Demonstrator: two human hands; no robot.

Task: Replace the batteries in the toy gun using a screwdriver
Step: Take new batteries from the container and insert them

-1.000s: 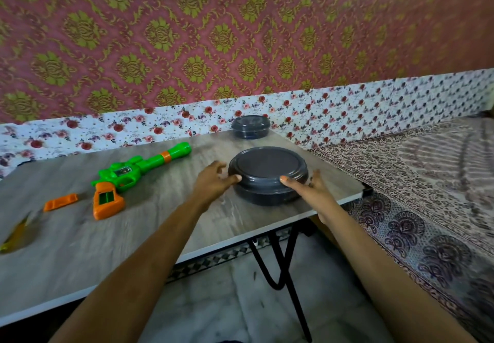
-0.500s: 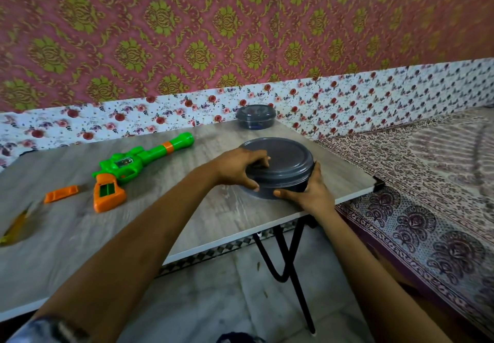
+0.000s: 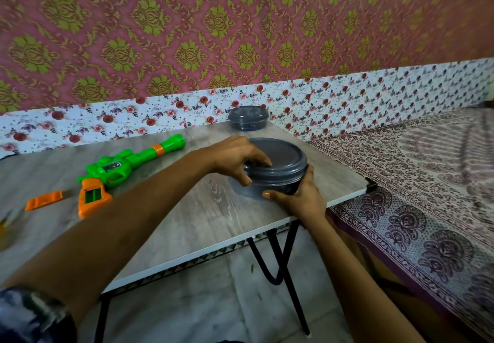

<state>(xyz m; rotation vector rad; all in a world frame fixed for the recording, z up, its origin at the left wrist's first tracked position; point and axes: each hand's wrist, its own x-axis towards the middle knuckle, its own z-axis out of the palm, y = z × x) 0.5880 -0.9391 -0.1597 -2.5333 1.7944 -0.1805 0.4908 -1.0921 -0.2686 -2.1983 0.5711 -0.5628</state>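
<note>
Here the left hand [image 3: 235, 161] pinches the rim of the lidded grey container [image 3: 280, 163], and the right hand [image 3: 296, 199] curls round its wall. The toy gun [image 3: 125, 165] lies well left of it. A sharp pull could tip it off the tabletop [image 3: 187, 209] edge.

A single wide-angle view from the person's head looks forward and down along both forearms, close to the left hand [image 3: 235, 159] and right hand [image 3: 296, 198] at mid-frame. The desk [image 3: 187, 209] spreads left of the hands, the wall [image 3: 240, 35] rises beyond them, and a bed [image 3: 427, 182] lies to their right.
</note>
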